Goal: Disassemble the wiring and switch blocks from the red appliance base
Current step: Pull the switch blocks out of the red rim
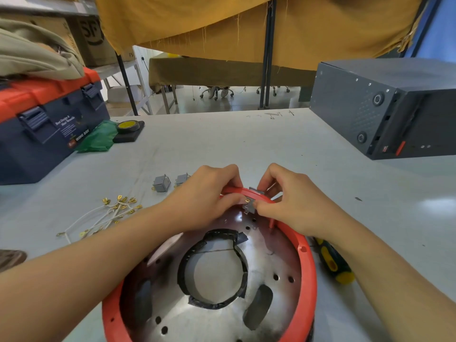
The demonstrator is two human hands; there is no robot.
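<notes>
A: Start at the left edge – what's there?

B: A navy toolbox (47,129) with an orange lid, beige cloth heaped on top of it. Just beside its right end lie a crumpled green bag (98,138) and a roll of yellow tape (128,126) sitting on a flat black block.

A: And nearer the person?

B: A loose bundle of white wires (103,217) with brass terminals lies on the grey table (222,141), apart from the base. Further right, two grey switch blocks (161,183) stand side by side on the table, the second partly hidden behind the left hand.

A: The hands?

B: The left hand (204,196) has its fingers curled over the far rim of the red appliance base (307,267), gripping it. The right hand (291,201) pinches a third switch block (250,206), still seated in that far rim, with thumb and fingers closed around it; brass tabs show on its inner side.

A: Where does the base sit?

B: On the table directly in front of the person, open side up, so the shiny metal plate inside shows, with a round opening edged in black tape.

A: Anything to the right?

B: A yellow-and-black screwdriver (333,262) lies just beside the base, partly under the right forearm. A dark grey computer case (385,112) rests at the table's far right corner
</notes>
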